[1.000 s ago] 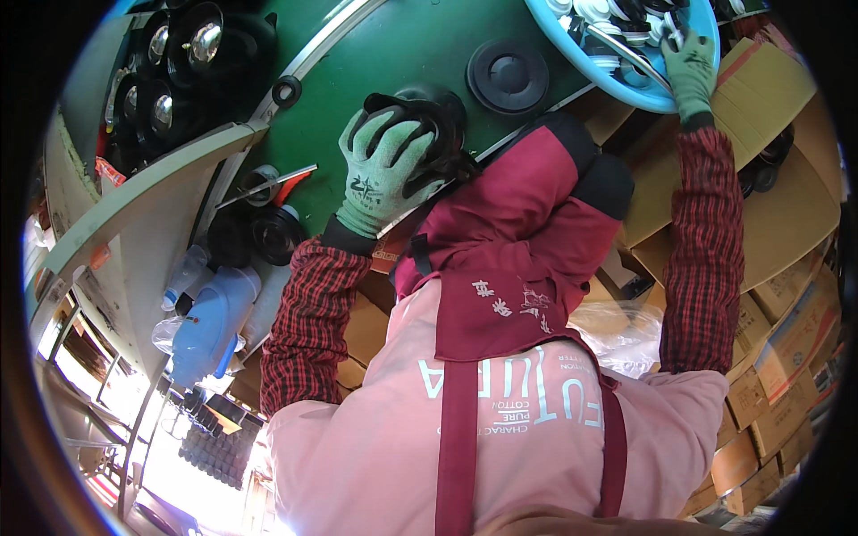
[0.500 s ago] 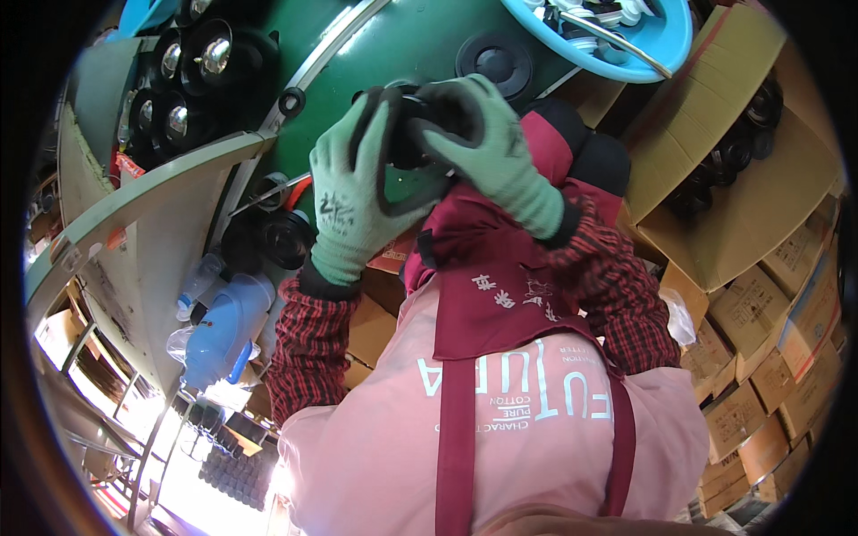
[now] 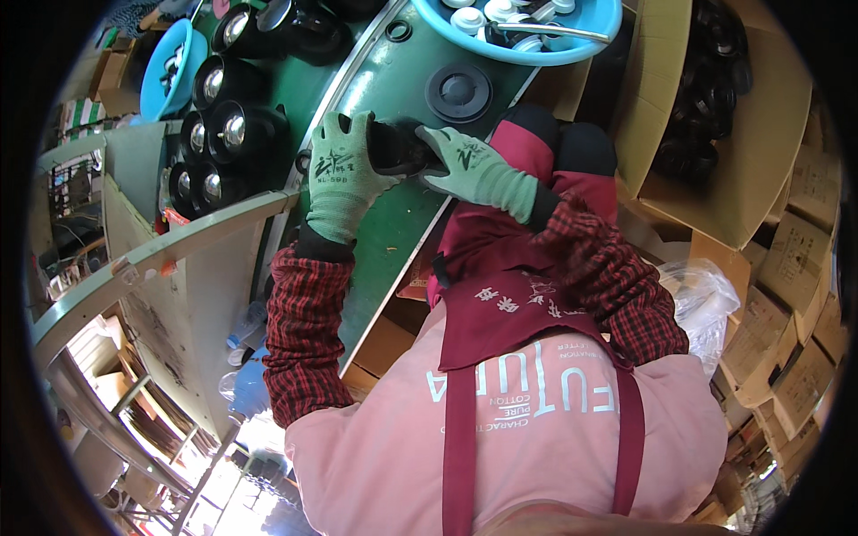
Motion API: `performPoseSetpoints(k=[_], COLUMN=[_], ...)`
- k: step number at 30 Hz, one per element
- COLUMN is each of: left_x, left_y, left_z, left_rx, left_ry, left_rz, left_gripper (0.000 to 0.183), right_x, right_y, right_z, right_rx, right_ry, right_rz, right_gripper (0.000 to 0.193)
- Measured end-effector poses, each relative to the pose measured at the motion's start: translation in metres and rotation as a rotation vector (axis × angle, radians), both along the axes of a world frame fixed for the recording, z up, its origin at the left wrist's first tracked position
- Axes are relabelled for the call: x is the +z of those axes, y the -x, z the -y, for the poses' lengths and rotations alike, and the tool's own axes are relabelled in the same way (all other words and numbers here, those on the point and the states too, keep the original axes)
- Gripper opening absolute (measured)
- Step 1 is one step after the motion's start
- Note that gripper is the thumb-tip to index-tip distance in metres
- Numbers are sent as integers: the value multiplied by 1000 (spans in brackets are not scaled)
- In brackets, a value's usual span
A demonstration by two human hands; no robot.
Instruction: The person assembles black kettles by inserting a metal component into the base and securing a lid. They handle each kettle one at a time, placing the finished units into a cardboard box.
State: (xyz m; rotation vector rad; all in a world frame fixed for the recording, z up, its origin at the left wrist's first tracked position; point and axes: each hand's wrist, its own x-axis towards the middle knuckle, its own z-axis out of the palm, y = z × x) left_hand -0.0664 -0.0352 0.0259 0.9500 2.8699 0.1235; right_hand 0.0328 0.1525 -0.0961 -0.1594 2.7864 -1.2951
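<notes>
My left hand [image 3: 341, 177], in a green glove with dark fingertips, curls against the left side of a glossy black rounded part [image 3: 393, 146]. On its other side, the fingers of my right hand [image 3: 478, 171] press on the part's right edge, so it sits gripped between both gloves over the green tabletop [image 3: 384, 234]. The gloves cover some of the part, and its exact kind does not show. Just beyond the hands lies a flat black round disc [image 3: 458, 92] with a raised centre. A small black ring [image 3: 399, 30] rests farther off.
Several black rounded vessels with shiny metal centres [image 3: 234, 130] crowd the table's left side. A blue basin [image 3: 527, 55] of white and black pieces stands at the far edge, another blue basin [image 3: 183, 89] far left. An open cardboard box [image 3: 657, 107] holds black parts at right.
My head view has shifted, so the table and basins appear displaced. Both hands have turned; the black part now shows lower and more openly between the gloves.
</notes>
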Motion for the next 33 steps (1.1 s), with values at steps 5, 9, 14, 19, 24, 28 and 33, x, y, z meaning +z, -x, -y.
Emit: performPoseSetpoints(k=[5, 9, 14, 19, 24, 28, 33], left_x=[0, 7, 32, 39, 31, 41, 53], left_y=[3, 9, 13, 42, 31, 16, 3], left_z=[-11, -8, -14, -5, -18, -41, -58], left_rx=[-5, -249, -58, -335, -23, -769, -265], left_ry=[121, 204, 274, -8, 99, -198, -49], left_rz=[44, 50, 105, 323, -14, 338, 39], left_gripper=[96, 108, 108, 99, 84, 60, 79], right_x=[-2, -5, -8, -16, -10, -32, -26], right_y=[-8, -11, -9, -7, -10, -7, -7], right_z=[13, 24, 27, 29, 34, 36, 32], right_rx=[-71, -100, -110, -121, -146, -106, -187], right_ry=[-202, -355, -398, -425, -413, -467, -452], right_rz=[-29, -92, -50, -97, -115, -160, -159], right_gripper=[70, 74, 76, 75, 69, 57, 70])
